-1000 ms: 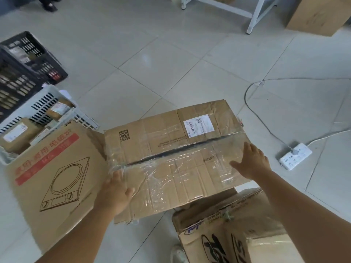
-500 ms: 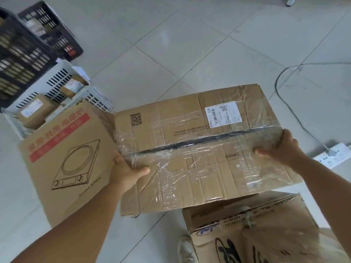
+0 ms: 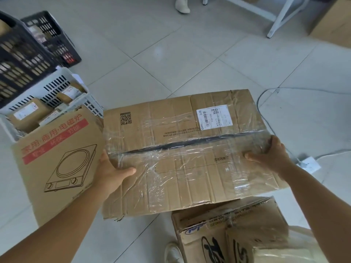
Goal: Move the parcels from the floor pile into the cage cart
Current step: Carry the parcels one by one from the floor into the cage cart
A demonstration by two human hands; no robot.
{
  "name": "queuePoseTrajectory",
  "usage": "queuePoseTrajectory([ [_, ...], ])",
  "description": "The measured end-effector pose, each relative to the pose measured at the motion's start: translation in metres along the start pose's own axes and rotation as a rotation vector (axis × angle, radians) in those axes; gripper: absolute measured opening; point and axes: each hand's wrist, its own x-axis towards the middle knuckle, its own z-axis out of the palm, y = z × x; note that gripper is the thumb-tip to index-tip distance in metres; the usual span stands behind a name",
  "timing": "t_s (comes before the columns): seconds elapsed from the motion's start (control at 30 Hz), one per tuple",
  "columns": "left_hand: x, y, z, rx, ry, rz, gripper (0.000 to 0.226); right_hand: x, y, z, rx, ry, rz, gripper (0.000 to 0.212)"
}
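A wide, flat cardboard parcel [image 3: 182,149], wrapped in clear tape and bearing a white shipping label, is held off the floor in front of me. My left hand [image 3: 112,170] grips its left edge with the thumb on top. My right hand [image 3: 269,155] grips the right edge, fingers curled over the tape. Below it on the floor sits another taped box [image 3: 231,230] with black lettering. To the left stands a box printed with an induction cooker drawing [image 3: 57,164]. No cage cart is in view.
A white slotted crate [image 3: 57,86] holding small parcels and black crates [image 3: 24,54] stand at the left. A power strip [image 3: 308,165] with cables lies on the tiles at the right. White table legs [image 3: 279,18], a far box [image 3: 334,21] and someone's shoe [image 3: 182,5] are at the top.
The parcel stays in both hands and has risen slightly closer to me. The view tilted up again, bringing the table legs and a shoe back into sight.
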Motion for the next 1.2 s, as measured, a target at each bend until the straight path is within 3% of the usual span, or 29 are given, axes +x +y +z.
queuePoseTrajectory([
  [0.2,-0.048,0.012,-0.057,-0.064,0.083,0.083,0.121,-0.052,-0.033,-0.037,0.066,0.029,-0.066,0.112],
  [0.37,-0.099,0.002,-0.122,-0.130,0.143,0.117,0.117,-0.112,-0.065,-0.054,0.095,0.056,-0.119,0.130],
  [0.47,-0.137,-0.014,-0.162,-0.185,0.196,0.130,0.113,-0.156,-0.087,-0.057,0.095,0.063,-0.185,0.121],
  [0.6,-0.192,-0.046,-0.213,-0.255,0.282,0.172,0.098,-0.212,-0.112,-0.052,0.111,0.065,-0.271,0.108],
  [0.67,-0.218,-0.068,-0.238,-0.279,0.333,0.181,0.093,-0.239,-0.125,-0.046,0.114,0.051,-0.303,0.112],
  [0.83,-0.279,-0.124,-0.295,-0.310,0.433,0.121,0.114,-0.315,-0.158,-0.030,0.104,-0.002,-0.430,0.101],
  [1.03,-0.347,-0.180,-0.350,-0.323,0.604,0.062,0.105,-0.383,-0.203,-0.008,0.078,-0.094,-0.537,0.089],
  [1.2,-0.399,-0.217,-0.383,-0.373,0.700,0.010,0.085,-0.431,-0.245,0.008,0.021,-0.158,-0.670,0.101],
])
